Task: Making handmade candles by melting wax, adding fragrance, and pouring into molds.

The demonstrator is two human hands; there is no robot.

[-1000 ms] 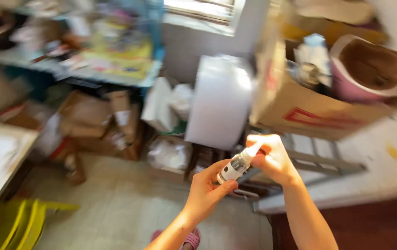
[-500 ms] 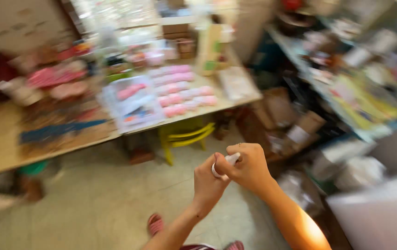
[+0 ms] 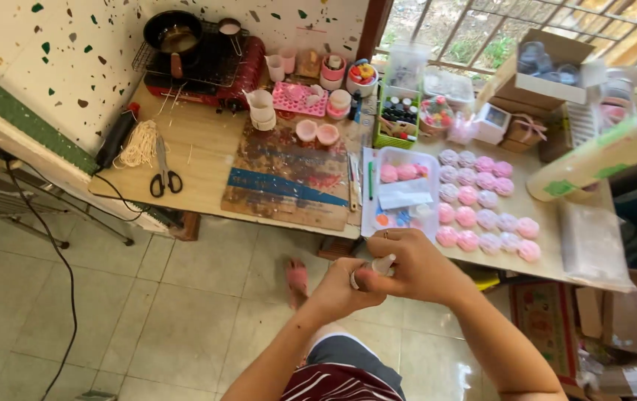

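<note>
Both of my hands hold a small clear bottle (image 3: 372, 269) with a pointed tip, in front of my body above the tiled floor. My left hand (image 3: 340, 289) grips its lower end. My right hand (image 3: 415, 265) wraps the upper end, with a ring on one finger. Just beyond my hands stands a wooden table (image 3: 199, 167). Rows of pink and lilac flower-shaped pieces (image 3: 482, 208) lie on its right part, beside a clear plastic box (image 3: 401, 189) with more pink pieces inside.
A stained wooden board (image 3: 288, 178), scissors (image 3: 164, 177), a bundle of string (image 3: 138, 145), a portable stove with a pot (image 3: 184, 44), cups and pink moulds (image 3: 300, 96) fill the table. A roll of clear wrap (image 3: 600, 160) and cardboard boxes (image 3: 548, 63) stand right. A cable (image 3: 58, 252) crosses the floor.
The view has swung from shelves and cardboard boxes round to the wooden table, which now lies straight ahead. My hands have kept hold of the small bottle throughout.
</note>
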